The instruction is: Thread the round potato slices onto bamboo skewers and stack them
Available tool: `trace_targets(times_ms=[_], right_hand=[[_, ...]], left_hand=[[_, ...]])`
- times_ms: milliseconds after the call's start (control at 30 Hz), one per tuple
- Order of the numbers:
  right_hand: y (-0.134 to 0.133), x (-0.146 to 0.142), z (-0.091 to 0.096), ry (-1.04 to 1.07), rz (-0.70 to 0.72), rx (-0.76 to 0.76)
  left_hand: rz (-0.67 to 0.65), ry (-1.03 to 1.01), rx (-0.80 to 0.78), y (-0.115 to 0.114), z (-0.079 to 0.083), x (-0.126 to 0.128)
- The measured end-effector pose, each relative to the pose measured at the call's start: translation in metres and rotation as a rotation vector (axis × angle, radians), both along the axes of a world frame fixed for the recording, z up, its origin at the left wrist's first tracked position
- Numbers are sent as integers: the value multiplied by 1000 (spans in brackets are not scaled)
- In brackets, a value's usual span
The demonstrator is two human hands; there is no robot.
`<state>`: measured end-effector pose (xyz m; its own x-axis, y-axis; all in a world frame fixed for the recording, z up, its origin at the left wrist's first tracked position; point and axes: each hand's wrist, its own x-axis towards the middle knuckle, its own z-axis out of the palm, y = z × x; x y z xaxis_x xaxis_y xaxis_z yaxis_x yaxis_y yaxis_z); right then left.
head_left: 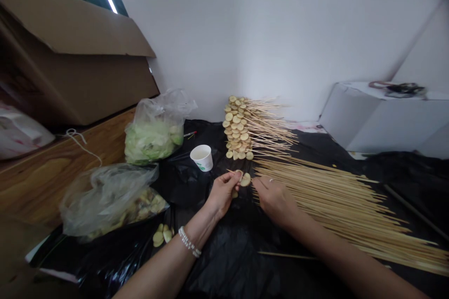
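Observation:
My left hand [224, 189], with a beaded bracelet on its wrist, pinches pale round vegetable slices that look like potato. One potato slice [246, 179] shows just beyond my fingertips, and a skewer tip pokes out to their left. To the right, my right hand [275, 198], with a ring on one finger, is closed around the bamboo skewer that carries these slices; most of its shaft is hidden by my hand. Beside and under my right forearm lies a wide spread of bare bamboo skewers [329, 196]. Farther back, loaded skewers [236, 124] are stacked with their slices toward the left.
A white paper cup [201, 158] stands left of the stack. Two plastic bags hold green vegetable pieces [154, 140] and more slices [140, 208]. Loose slices [162, 235] lie near my left forearm. A cardboard box [77, 70] and a white box [379, 114] flank the black sheet [224, 261].

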<state>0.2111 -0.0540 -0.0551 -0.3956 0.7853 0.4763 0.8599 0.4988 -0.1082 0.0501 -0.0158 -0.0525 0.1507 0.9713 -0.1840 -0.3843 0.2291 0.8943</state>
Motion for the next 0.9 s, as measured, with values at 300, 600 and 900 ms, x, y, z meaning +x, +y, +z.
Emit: trace_targets(times_ms=[300, 600, 900], right_hand=[[3, 3, 2, 80, 22, -125], [11, 9, 8, 379, -53, -104], [-3, -7, 18, 525, 89, -156]], left_hand=[[-51, -49, -61, -2, 2, 1], [-151, -458, -394, 7, 12, -10], [-320, -556, -391, -1, 13, -10]])
